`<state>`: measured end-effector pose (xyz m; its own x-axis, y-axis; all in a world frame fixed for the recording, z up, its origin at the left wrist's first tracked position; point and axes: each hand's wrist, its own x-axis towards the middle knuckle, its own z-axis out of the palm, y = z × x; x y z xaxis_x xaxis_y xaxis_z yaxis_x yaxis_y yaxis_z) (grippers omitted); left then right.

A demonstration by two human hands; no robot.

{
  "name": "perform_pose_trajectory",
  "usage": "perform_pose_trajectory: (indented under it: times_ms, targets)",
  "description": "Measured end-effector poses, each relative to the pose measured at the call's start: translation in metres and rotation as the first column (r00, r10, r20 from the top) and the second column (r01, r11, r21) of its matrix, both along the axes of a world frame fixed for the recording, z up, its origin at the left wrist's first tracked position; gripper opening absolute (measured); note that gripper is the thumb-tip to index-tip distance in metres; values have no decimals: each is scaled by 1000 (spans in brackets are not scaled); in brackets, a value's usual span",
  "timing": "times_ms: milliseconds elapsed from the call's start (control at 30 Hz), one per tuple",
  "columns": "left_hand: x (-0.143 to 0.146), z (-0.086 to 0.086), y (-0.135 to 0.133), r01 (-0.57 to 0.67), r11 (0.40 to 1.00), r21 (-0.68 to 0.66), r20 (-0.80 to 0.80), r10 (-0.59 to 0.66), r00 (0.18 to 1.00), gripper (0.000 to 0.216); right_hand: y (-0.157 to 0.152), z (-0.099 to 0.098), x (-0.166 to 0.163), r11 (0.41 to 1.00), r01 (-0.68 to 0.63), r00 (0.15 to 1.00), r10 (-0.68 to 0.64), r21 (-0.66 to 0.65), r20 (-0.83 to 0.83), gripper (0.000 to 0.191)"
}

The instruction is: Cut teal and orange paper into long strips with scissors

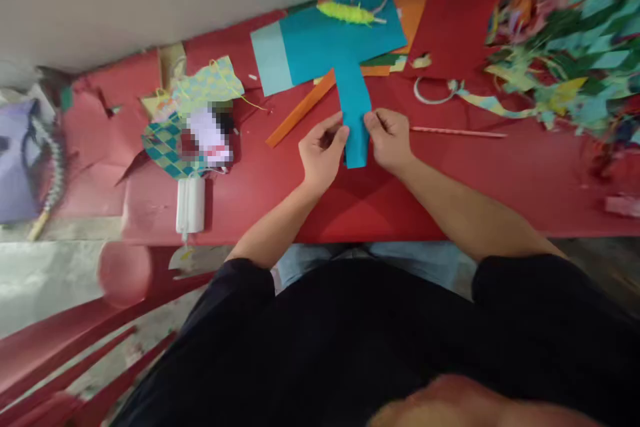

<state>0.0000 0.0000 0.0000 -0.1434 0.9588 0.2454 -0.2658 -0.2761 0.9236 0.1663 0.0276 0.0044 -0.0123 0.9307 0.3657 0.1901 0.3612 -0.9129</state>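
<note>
While left hand (323,152), right hand (389,140) pinch teal paper strip (356,128) between them, hands sit just apart, above red counter (380,213).

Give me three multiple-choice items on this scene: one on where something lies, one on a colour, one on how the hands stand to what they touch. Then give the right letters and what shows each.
1. Where does the lime-green fringed paper roll lie?
A. On the floor
B. On the teal sheet
C. Hanging from the wall

2. What colour is the paper strip between the left hand and the right hand?
A. Purple
B. Yellow
C. Teal

3. How do the hands stand to the paper strip?
A. Both grasp it
B. Only one touches it
C. Neither touches it

Answers:
1. B, the roll rests on top of the sheet, near its far edge.
2. C, the strip shows the same teal as the sheet.
3. A, fingers of both hands are on its lower part.
</note>
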Motion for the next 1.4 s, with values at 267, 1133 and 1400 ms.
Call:
perform_pose_trajectory:
  times_ms: [267, 1133, 1400]
  targets:
    - [0, 2, -8, -92, 991, -99, -92, 83, 992, 30, -2, 4, -3, 996, 71, 997, -71, -46, -4, 79]
    - [-9, 9, -3, -206, 978, -37, -237, 191, 952, 30, -17, 10, -11, 964, -104, 995, 101, -244, -23, 83]
    - [-16, 17, 0, -284, 959, 26, -290, 279, 916, 30, -24, 16, -16, 935, -251, 967, 228, -252, -118, 78]
